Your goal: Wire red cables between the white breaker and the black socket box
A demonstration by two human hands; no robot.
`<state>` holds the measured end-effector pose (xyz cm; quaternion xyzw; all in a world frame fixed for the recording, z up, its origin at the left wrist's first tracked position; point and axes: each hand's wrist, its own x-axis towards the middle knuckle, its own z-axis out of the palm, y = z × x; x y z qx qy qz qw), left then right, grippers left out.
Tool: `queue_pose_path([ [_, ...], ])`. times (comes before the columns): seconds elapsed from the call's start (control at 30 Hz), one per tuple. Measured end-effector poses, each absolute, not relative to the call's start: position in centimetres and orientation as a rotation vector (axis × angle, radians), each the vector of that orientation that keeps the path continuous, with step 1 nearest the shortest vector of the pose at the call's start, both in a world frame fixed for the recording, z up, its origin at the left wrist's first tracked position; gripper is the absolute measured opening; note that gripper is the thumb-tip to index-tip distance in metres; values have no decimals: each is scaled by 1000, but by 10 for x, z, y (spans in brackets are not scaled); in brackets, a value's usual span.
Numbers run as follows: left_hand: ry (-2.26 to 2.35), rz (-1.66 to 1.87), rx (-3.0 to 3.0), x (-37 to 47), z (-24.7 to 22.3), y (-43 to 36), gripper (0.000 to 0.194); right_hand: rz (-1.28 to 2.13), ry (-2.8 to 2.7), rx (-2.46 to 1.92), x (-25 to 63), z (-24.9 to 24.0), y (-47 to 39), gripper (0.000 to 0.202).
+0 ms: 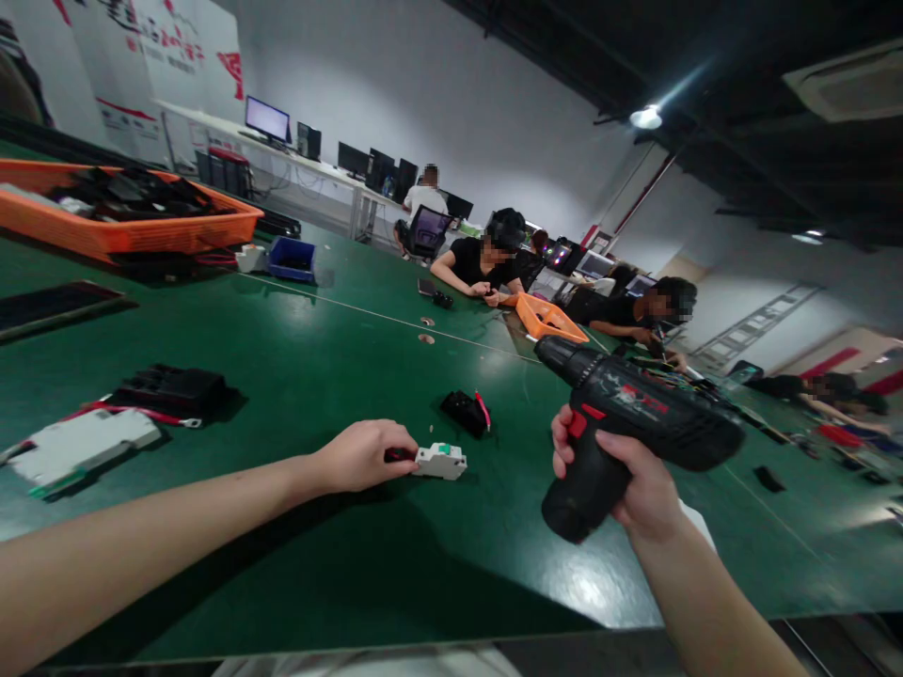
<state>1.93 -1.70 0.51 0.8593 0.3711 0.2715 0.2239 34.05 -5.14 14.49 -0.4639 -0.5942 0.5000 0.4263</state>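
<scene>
My right hand [645, 484] is wrapped around the grip of a black cordless drill [635, 404] with a red trigger, held above the table and tilted, its chuck toward the upper left. My left hand [371, 454] is closed at the left end of a small white circuit breaker [443, 461] with a green toggle, which lies on the green table [317, 574]. A dark piece with some red [399, 455] shows between those fingers; its kind is unclear. Just beyond the breaker lies a black block [464, 414] with a red lead.
At the left are a larger white breaker unit [88, 449], a black part [169, 387] with red leads, and a dark flat panel [56, 307]. Farther back stand an orange basket [204, 230] of black parts and a blue bin [292, 259]. Co-workers sit across the table beside another orange basket [550, 318].
</scene>
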Motion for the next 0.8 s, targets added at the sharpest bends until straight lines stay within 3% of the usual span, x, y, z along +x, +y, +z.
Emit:
queue_pose_path([
  [0.27, 1042, 723, 2372, 20, 4, -16, 28, 1845, -1399, -1472, 329, 172, -106, 51],
  [0.8, 1036, 772, 2445, 21, 2, -16, 27, 1755, -1622, -1714, 317, 165, -96, 62],
])
